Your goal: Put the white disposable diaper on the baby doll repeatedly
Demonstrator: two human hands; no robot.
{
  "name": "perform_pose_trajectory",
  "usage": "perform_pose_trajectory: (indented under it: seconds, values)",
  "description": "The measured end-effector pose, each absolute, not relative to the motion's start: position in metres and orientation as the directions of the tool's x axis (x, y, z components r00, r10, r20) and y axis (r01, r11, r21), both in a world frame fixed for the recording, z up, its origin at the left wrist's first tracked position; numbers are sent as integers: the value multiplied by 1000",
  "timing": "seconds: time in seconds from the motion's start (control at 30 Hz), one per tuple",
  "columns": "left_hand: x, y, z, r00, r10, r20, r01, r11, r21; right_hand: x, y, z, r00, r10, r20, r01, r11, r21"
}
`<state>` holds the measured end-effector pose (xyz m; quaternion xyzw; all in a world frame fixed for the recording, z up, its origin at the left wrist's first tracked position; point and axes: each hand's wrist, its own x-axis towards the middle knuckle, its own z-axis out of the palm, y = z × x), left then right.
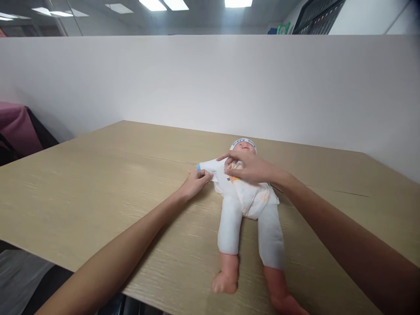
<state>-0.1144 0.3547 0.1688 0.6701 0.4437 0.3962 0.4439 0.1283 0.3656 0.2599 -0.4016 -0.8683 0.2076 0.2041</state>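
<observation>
A baby doll (229,223) lies on its back on the table, dressed in a white outfit and a white headband with lettering. Around its hips and belly is a white diaper (251,197) with faint orange prints. My left hand (196,181) rests beside the doll's outstretched arm and pinches a white tab at the diaper's side. Above the doll's chest, my right hand (249,167) curls thumb and fingers together at the diaper's upper front edge, with the index finger stretched out. That hand covers much of the chest and the doll's other arm.
The doll lies on a wood-toned table (98,175) with a seam across it. A white partition (210,83) stands behind. At the far left a pink cloth (18,124) hangs over something dark. Grey fabric (19,280) shows below the table's front edge.
</observation>
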Motion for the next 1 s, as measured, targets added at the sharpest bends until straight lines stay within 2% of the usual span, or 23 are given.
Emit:
perform_pose_trajectory:
  seconds: [0.07,0.2,0.37,0.43,0.7,0.87,1.0]
  values:
    - [-114,352,170,293,946,137,233,-210,950,127,372,260,-589,781,210,622,603,-500]
    - [-113,350,172,288,947,142,209,-207,956,125,369,257,-673,681,290,591,730,-344]
    - [-112,349,173,273,949,156,188,-212,959,133,350,264,-846,512,147,471,848,-243]
    - [-110,349,173,265,951,161,183,-213,960,138,349,260,-866,487,110,456,861,-225]
    - [-85,348,186,283,940,190,131,-234,963,136,361,237,-774,614,153,564,779,-274]
    - [-64,344,196,321,931,172,129,-223,966,141,362,230,-613,772,171,622,604,-499]
    - [-47,345,201,347,932,105,160,-169,972,144,368,219,-633,743,217,542,626,-561]
